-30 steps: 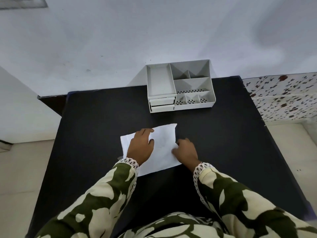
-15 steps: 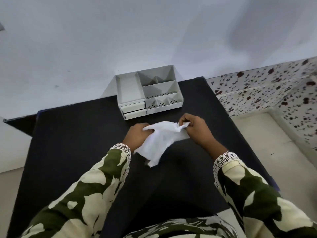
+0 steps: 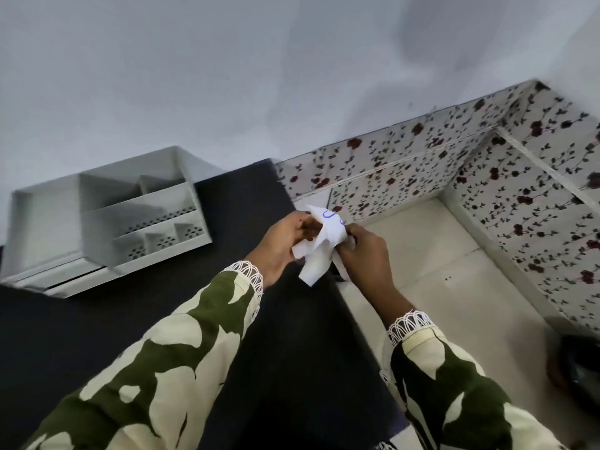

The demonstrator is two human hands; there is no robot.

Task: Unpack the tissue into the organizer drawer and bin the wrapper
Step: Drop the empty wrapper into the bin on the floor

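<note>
A crumpled white wrapper [image 3: 319,251] with a blue mark on it is held up between both hands, over the right edge of the black table [image 3: 97,336]. My left hand [image 3: 282,245] grips its left side and my right hand [image 3: 363,254] grips its right side. The white organizer [image 3: 107,222] stands at the back left of the table, with its two small drawers [image 3: 68,280] at the front left corner, shown pushed in. I cannot see any tissue apart from this white sheet.
Right of the table lies a cream tiled floor [image 3: 454,287], bounded by a low wall with a dark floral pattern [image 3: 487,177]. A dark round object [image 3: 578,375] sits on the floor at the far right edge. A plain grey wall rises behind.
The white sheet lay flat on the table under both hands; it has been lifted, crumpled and carried right, past the table's edge. The view has swung right too.
</note>
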